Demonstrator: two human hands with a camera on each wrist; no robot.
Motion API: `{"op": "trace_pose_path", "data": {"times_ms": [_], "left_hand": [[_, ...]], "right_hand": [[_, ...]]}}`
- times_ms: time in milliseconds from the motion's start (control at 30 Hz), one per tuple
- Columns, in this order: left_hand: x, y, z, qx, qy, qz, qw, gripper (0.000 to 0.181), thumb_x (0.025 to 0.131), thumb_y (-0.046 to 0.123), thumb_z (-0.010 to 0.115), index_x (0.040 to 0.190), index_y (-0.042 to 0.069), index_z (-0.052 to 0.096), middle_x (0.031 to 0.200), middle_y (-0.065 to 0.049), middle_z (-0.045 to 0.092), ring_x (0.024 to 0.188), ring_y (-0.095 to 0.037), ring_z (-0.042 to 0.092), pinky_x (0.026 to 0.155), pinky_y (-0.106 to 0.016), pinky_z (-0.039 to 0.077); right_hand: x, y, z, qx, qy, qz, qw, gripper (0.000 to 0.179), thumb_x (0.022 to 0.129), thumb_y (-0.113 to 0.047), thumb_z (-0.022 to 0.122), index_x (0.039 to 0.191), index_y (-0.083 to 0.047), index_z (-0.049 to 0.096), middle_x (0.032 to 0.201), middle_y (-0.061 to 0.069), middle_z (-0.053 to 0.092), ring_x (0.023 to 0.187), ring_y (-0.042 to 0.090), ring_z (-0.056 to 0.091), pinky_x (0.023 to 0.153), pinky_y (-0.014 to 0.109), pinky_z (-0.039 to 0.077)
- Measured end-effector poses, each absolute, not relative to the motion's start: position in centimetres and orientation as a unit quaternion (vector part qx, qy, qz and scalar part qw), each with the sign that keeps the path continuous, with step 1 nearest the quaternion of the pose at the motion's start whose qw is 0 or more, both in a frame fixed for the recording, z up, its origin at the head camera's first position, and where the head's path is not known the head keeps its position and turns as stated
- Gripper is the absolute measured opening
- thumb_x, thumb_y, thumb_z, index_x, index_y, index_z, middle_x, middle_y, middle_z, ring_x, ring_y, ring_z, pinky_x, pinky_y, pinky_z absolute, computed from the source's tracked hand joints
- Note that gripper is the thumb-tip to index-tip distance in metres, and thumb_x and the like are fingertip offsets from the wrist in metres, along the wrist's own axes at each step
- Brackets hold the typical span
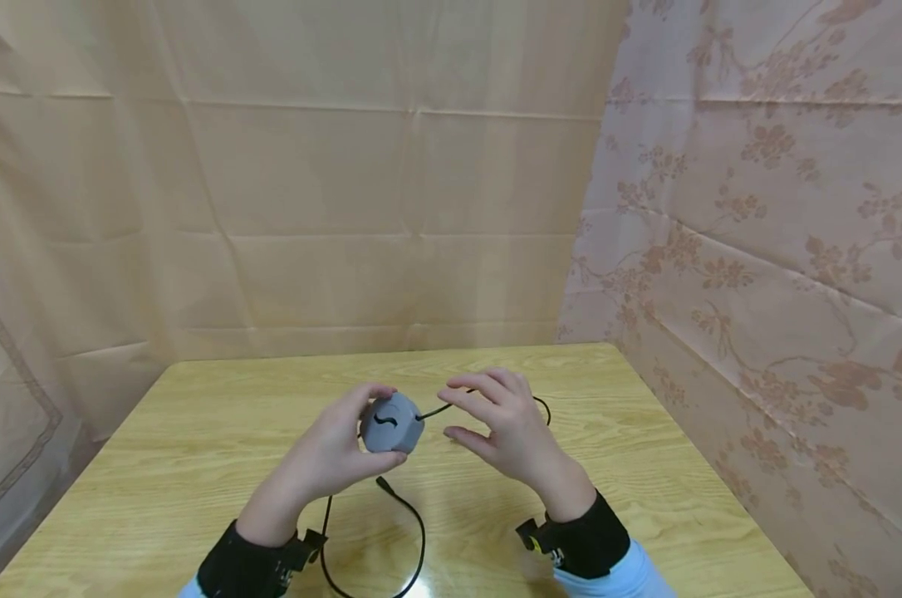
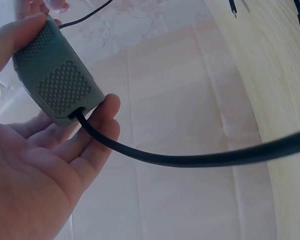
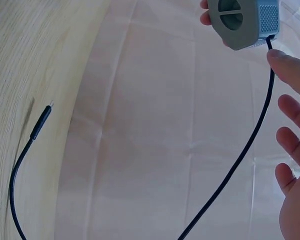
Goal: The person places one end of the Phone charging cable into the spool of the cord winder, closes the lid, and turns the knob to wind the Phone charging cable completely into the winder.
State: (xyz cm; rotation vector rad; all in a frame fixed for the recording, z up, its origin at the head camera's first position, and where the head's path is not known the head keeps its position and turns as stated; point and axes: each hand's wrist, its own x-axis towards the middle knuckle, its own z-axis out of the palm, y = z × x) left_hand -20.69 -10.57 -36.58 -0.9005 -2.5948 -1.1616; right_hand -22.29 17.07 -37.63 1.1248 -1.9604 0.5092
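A small grey eight-sided cable winder (image 1: pixel 399 425) is held up over the table by my left hand (image 1: pixel 331 457), thumb and fingers gripping its opposite edges. Textured pads cover its sides in the left wrist view, where a black cable (image 2: pixel 165 160) leaves a slot. On its face, the right wrist view shows a round recess split by a bar. My right hand (image 1: pixel 507 428) is beside it, fingers spread and slightly bent. The other length of black cable (image 3: pixel 250 140) passes right by a fingertip of that hand and runs on behind it.
A cable end with a black plug (image 1: pixel 384 483) lies on the wooden table (image 1: pixel 219 432), below the winder, its cord looping toward the near edge. Beige cloth (image 1: pixel 294 208) hangs behind the table, and a flowered cloth (image 1: pixel 757 249) hangs along the right side.
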Motion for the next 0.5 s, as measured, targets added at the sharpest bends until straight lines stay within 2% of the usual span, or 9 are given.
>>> {"op": "trace_pose_path", "data": {"times_ms": [267, 500], "left_hand": [[-20.8, -10.4, -36.8, -0.325, -0.862, -0.387, 0.050, 0.066, 0.080, 0.034, 0.089, 0.135, 0.015, 0.057, 0.114, 0.003, 0.063, 0.092, -0.015, 0.061, 0.076, -0.032, 0.056], [-20.9, -10.1, -37.0, -0.337, -0.848, -0.408, 0.019, 0.061, 0.082, 0.041, 0.086, 0.131, 0.018, 0.059, 0.105, 0.007, 0.065, 0.086, -0.013, 0.063, 0.069, -0.036, 0.056]], "right_hand": [[-22.4, 16.5, -38.1, 0.480, -0.763, 0.163, 0.400, 0.056, 0.075, -0.024, 0.093, 0.126, -0.019, 0.070, 0.130, 0.003, 0.065, 0.117, 0.029, 0.055, 0.093, 0.047, 0.044], [-22.5, 15.8, -38.7, 0.501, -0.756, 0.149, 0.394, 0.054, 0.074, -0.023, 0.093, 0.124, -0.020, 0.072, 0.128, 0.001, 0.066, 0.113, 0.025, 0.057, 0.087, 0.040, 0.045]]}}
